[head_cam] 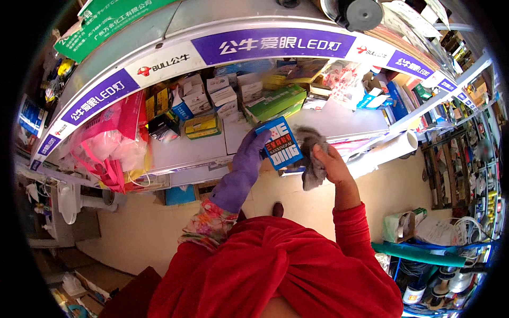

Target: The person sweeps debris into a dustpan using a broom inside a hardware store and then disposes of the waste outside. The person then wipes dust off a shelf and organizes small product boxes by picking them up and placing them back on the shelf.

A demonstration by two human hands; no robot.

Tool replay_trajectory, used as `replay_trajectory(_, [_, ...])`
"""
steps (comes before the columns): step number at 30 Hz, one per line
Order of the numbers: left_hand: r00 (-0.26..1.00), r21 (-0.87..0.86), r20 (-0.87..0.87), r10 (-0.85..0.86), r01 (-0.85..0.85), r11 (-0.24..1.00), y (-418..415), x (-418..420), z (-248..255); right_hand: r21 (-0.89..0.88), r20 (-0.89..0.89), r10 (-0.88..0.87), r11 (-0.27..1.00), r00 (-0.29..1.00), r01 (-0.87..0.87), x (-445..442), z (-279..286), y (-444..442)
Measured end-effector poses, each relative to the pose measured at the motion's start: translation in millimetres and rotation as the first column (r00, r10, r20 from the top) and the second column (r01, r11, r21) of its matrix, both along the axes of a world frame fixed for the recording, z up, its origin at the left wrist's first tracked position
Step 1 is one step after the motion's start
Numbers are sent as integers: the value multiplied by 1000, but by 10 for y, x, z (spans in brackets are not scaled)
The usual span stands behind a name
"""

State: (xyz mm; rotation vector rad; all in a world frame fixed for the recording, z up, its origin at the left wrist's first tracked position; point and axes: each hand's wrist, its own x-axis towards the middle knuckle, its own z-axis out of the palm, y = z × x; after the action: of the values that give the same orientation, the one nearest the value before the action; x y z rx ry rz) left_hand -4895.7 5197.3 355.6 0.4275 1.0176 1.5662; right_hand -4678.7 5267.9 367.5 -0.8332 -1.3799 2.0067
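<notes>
My left hand (pixel 254 147), in a purple rubber glove with a flowered cuff, grips a small blue box (pixel 280 144) bearing white and red print. The box is tilted and held in front of the shelf's edge. In my bare right hand (pixel 332 161) is a crumpled grey cloth (pixel 312 159), bunched just to the right of the box. Whether the cloth touches the box I cannot tell. Behind both hands, a green and yellow carton (pixel 276 104) lies on the grey metal shelf (pixel 179 153). To its left sits a yellow box (pixel 203 126).
A pink bag (pixel 119 127) with clear plastic hangs over the shelf's left front. Several small cartons (pixel 195 99) and a white plastic bag (pixel 342 81) stand farther back. A white tube (pixel 397 145) juts out at the right. Hoses and boxes crowd the lower right above the tiled floor (pixel 131 234).
</notes>
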Motion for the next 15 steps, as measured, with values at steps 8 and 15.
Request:
replay_trajectory(8, [965, 13, -34, -259, 260, 966, -81, 68, 109, 60, 156, -21, 998, 988, 12, -370, 22, 149])
replay_trajectory(15, [928, 66, -254, -273, 298, 952, -110, 95, 155, -151, -126, -293, 950, 948, 274, -512, 149, 362])
